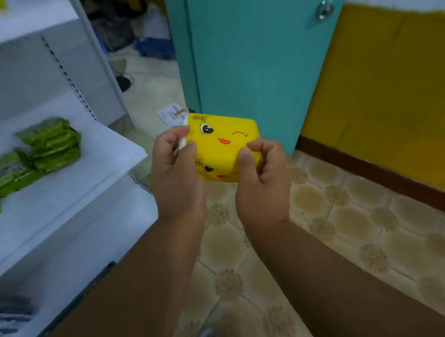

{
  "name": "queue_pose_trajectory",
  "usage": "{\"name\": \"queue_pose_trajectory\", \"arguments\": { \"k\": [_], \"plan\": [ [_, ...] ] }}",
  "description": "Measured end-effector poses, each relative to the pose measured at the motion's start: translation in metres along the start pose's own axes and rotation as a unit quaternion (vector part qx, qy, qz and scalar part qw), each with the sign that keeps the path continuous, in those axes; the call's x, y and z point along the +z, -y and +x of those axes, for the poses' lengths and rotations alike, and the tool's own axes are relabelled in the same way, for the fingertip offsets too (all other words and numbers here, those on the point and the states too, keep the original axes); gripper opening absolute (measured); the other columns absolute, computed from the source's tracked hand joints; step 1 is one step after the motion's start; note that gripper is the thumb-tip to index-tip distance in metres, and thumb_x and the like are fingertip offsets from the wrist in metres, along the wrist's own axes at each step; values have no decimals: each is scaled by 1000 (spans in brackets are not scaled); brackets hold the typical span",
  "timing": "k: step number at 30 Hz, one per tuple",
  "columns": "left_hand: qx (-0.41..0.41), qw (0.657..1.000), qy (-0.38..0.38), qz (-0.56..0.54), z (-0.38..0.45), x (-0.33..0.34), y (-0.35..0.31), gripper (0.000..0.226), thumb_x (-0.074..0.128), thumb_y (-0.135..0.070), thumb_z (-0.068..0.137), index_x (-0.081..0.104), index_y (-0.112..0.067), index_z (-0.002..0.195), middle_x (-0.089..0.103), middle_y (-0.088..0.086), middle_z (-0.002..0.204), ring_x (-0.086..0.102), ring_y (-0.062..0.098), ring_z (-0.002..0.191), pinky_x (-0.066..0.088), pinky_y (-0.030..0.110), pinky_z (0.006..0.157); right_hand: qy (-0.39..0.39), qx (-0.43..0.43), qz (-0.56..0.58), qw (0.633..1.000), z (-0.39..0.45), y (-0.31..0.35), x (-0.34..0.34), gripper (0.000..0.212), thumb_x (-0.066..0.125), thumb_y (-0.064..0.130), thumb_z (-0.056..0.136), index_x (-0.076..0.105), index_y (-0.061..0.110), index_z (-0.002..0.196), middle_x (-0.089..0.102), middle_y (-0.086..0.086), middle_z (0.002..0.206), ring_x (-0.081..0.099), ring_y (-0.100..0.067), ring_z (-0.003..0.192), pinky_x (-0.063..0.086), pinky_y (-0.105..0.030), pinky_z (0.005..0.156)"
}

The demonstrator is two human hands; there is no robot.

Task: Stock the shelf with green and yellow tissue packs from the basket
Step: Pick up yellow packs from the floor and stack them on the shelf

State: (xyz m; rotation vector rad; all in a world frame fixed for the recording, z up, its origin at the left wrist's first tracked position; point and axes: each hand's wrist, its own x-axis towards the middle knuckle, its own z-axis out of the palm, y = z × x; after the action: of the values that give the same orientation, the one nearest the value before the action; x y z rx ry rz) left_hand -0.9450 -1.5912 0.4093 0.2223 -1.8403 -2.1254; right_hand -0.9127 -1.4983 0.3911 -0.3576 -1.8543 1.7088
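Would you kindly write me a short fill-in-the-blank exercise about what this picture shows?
1. The pack held in both hands is coloured ____.
2. The packs already lying on the white shelf are coloured ____.
3. The left hand and the right hand hold the pack in front of a ____ door.
4. The face printed on the held pack has one eye open and the other ____.

Missing words: yellow; green; teal; winking

Left hand [175, 170]: fingers curled, gripping at chest height. Right hand [260, 176]: thumb and fingers pinching. Both forearms bare, extended forward, near each other.
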Motion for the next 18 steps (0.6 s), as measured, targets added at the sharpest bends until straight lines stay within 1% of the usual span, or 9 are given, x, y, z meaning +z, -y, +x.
{"name": "queue_pose_trajectory", "arguments": {
  "k": [1, 3, 4, 6, 10, 14, 16, 17, 18],
  "plan": [
    [7, 1000, -7, -2, 16, -6, -11, 26, 55, -27, 76, 67, -39, 95, 68, -16, 101, 65, 4, 90, 52, 23, 67, 10, -12, 8, 1000, 7, 11, 17, 7, 52, 33, 92, 54, 28, 97, 58, 18, 90, 55, 5, 81, 47, -21, 72],
    [14, 1000, -12, -1, 45, -15, -32, 26, 54, -30, 76, 66, -44, 95, 68, -17, 103, 65, 9, 95, 54, 32, 73, 29, -30, 27, 999, 22, 32, 47, 2, 53, 28, 95, 52, 30, 94, 57, 17, 89, 53, 7, 80, 44, -15, 69],
    [15, 1000, -13, -1, 59, -20, -43, 26, 54, -31, 76, 66, -45, 95, 67, -17, 102, 65, 10, 95, 53, 33, 72, 31, -38, 33, 998, 28, 42, 61, 7, 53, 25, 96, 51, 31, 93, 56, 17, 88, 52, 8, 78, 42, -11, 67],
    [28, 999, -13, -18, 85, -28, -63, 25, 54, -31, 76, 66, -44, 94, 67, -17, 99, 65, 9, 90, 51, 30, 66, 35, -58, 41, 997, 41, 62, 87, 14, 53, 20, 98, 50, 31, 90, 56, 16, 86, 51, 9, 76, 38, -7, 63],
    [73, 996, -24, -44, 130, -48, -97, 23, 55, -29, 78, 66, -41, 95, 67, -21, 88, 62, 0, 74, 50, 24, 58, 68, -81, 57, 993, 62, 95, 139, 11, 51, 21, 99, 49, 28, 91, 55, 15, 85, 51, 10, 74, 38, -6, 60],
    [104, 990, -69, -69, 171, -62, -123, 23, 54, -26, 81, 66, -42, 94, 67, -26, 84, 62, -1, 71, 51, 24, 57, 94, -103, 77, 987, 80, 121, 189, 6, 49, 23, 100, 51, 27, 96, 56, 14, 88, 54, 6, 77, 42, -11, 62],
    [123, 986, -92, -64, 194, -65, -134, 23, 53, -28, 81, 65, -41, 95, 65, -30, 84, 62, -7, 72, 51, 19, 56, 110, -110, 92, 984, 93, 132, 213, 4, 48, 22, 100, 52, 23, 101, 57, 8, 92, 57, -6, 81, 49, -25, 67],
    [137, 984, -101, -60, 205, -66, -140, 22, 53, -28, 81, 64, -40, 95, 64, -32, 84, 61, -10, 72, 51, 17, 55, 114, -114, 95, 982, 100, 136, 225, 5, 48, 23, 100, 52, 21, 102, 57, 6, 92, 58, -10, 82, 50, -29, 67],
    [155, 980, -111, -59, 216, -67, -146, 21, 53, -27, 82, 64, -38, 96, 63, -34, 83, 59, -12, 72, 49, 13, 55, 118, -121, 99, 981, 109, 141, 237, 6, 47, 23, 100, 53, 21, 102, 56, 8, 91, 57, -7, 81, 49, -29, 67]
  ]
}}
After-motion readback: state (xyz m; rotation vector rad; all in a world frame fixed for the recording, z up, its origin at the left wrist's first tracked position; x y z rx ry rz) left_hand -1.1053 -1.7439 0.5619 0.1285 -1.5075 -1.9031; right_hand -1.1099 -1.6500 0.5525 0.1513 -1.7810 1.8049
